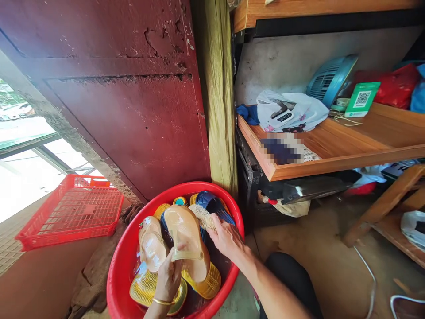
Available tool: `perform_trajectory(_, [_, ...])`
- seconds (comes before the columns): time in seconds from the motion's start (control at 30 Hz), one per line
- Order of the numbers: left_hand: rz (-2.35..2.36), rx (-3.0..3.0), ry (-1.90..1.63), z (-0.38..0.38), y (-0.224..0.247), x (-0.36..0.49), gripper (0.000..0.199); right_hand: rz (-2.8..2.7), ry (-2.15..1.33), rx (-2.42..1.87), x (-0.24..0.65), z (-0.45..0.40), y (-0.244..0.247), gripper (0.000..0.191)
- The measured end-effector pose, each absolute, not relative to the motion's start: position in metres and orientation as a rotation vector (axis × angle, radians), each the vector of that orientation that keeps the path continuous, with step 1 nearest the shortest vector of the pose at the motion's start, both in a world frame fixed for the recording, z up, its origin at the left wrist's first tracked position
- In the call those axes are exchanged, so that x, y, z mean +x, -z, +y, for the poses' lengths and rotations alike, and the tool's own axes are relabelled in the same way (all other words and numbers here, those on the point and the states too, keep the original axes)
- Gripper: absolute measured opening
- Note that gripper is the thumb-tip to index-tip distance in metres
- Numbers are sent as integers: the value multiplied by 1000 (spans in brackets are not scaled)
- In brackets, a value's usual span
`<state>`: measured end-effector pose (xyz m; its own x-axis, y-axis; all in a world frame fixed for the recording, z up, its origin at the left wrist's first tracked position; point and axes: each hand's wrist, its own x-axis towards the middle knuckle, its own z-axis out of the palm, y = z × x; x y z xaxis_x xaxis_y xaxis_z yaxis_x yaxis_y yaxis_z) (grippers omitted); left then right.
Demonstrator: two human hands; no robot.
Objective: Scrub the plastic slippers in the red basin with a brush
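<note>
A beige sandal (pixel 186 230) with a clear strap is gripped by my left hand (pixel 168 277), its wet insole facing up over the basin. My right hand (pixel 227 237) is closed on a scrub brush (pixel 203 217), whose bristles are close to the sandal's right edge; whether they touch I cannot tell. Below is a red basin (pixel 114 270) holding water and several shoes. Among them are another beige sandal (pixel 152 243) to the left, yellow soles (pixel 142 288) near the front, and a dark blue slipper (pixel 212 201) at the back.
A red plastic crate (pixel 71 208) lies left of the basin, by a brown cloth (pixel 96 279). Behind is a maroon door (pixel 133 115). To the right stands a wooden shelf (pixel 352 161) with a plastic bag (pixel 295 110) and a blue fan (pixel 332 82); a wooden stool (pixel 381 204) is further right.
</note>
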<state>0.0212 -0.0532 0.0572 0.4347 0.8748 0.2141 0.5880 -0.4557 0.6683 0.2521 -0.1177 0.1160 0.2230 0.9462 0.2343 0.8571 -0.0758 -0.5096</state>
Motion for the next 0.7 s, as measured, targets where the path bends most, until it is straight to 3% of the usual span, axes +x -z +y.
perform_trajectory(0.33, [1377,2083,-869,-39,-46,17,40,-1658,-173,-1953,240,-114,-109,53])
perform_trajectory(0.57, [1542,2073,-960,-14,-84,-18,43,-1533,-263,-1752,243,-109,-124,53])
perform_trajectory(0.7, [1945,2150,-552,21,-121,-51,44,-1449,-252,-1750,250,-104,-130,53])
